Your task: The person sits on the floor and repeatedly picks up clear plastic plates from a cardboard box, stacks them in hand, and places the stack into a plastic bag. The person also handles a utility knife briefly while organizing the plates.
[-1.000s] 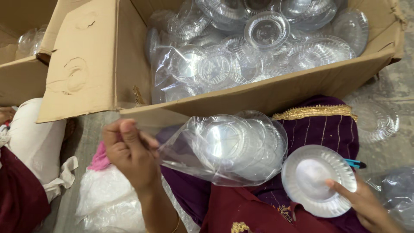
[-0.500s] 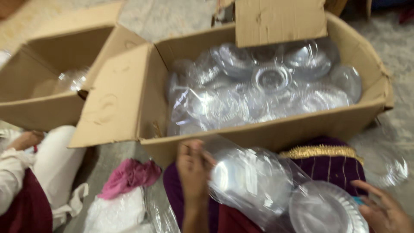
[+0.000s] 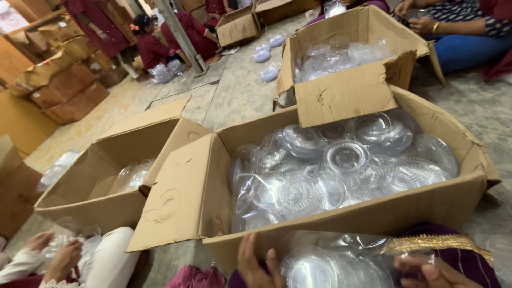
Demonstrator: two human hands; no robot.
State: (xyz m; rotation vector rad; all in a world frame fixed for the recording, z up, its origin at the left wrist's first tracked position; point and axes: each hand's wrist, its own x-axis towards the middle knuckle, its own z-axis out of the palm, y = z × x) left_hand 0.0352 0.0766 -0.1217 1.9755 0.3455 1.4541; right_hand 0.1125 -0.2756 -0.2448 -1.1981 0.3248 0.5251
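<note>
Plates (image 3: 320, 269), clear plastic and stacked inside a thin see-through bag, lay at the bottom edge of the view, in the person's lap just in front of the big cardboard box (image 3: 341, 218). The left hand (image 3: 255, 264) pressed fingers upward against the bag's left side, touching it; whether that grip was closed around the bag could not be told, since the palm lay out of view. The right hand (image 3: 434, 273) rested on the bag's right side, fingers loosely curled, its grip equally unclear. Handling such a slippery stack well would seem to call for support on both sides, keeping it level so the plates do not slide out of line. The plates looked glossy, round and ribbed at the rim. Past them, the box held many more bagged stacks. A second open box (image 3: 101, 186) stood to the left, nearly empty, and another person's hands (image 3: 56, 256) worked beside it.
</note>
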